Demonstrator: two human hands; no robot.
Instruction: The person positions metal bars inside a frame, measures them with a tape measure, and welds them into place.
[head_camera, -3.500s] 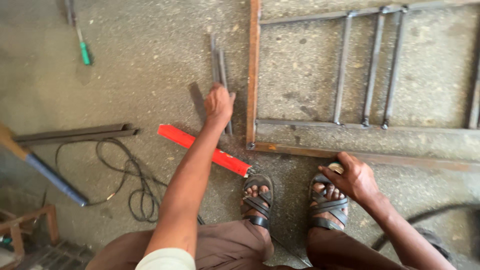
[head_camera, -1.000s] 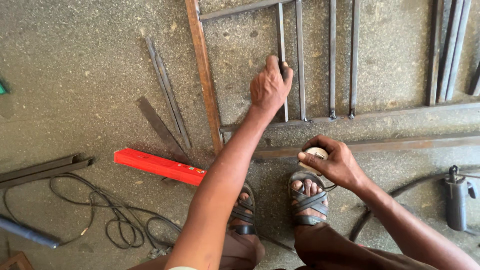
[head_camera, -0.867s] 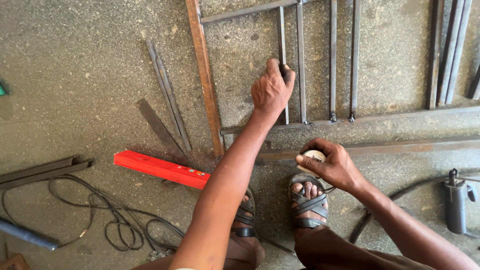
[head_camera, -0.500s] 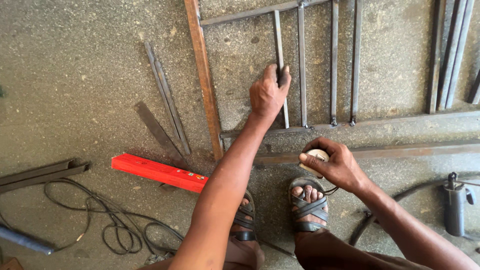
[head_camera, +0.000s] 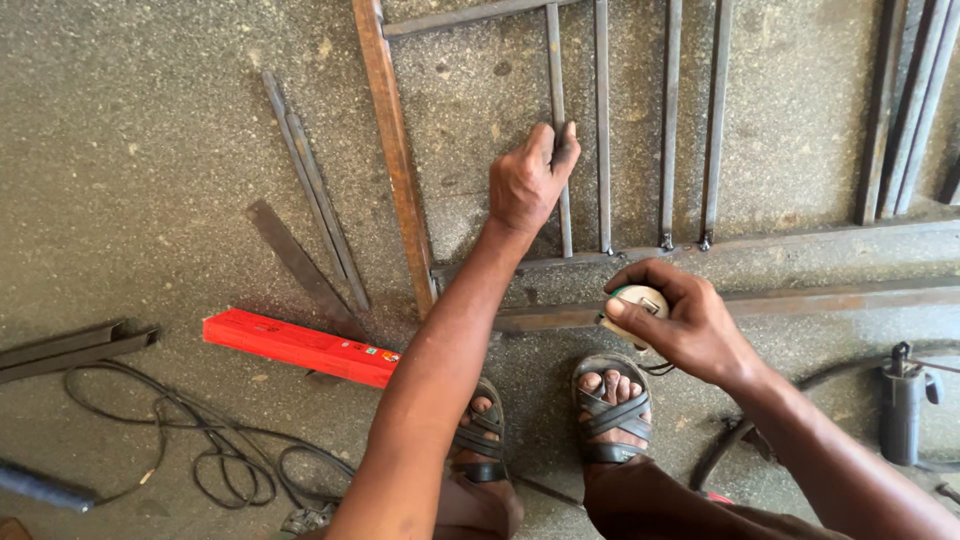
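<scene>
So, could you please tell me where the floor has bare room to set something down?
The widest bare concrete lies upper left, bordered by the two loose thin bars and the red level. Narrower gaps run between the frame's upright bars. It is crowded around the left hand, the right hand and the coiled cable.

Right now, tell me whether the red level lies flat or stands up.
Flat: the red level lies lengthwise on the concrete floor, left of the feet.

Since 3.5 seconds ago the left hand (head_camera: 527, 180) has moved from the loose strips by the red level (head_camera: 300, 346) onto a frame bar (head_camera: 558, 130); the right hand (head_camera: 680, 320) now holds its tape measure (head_camera: 632, 305) higher.
</scene>
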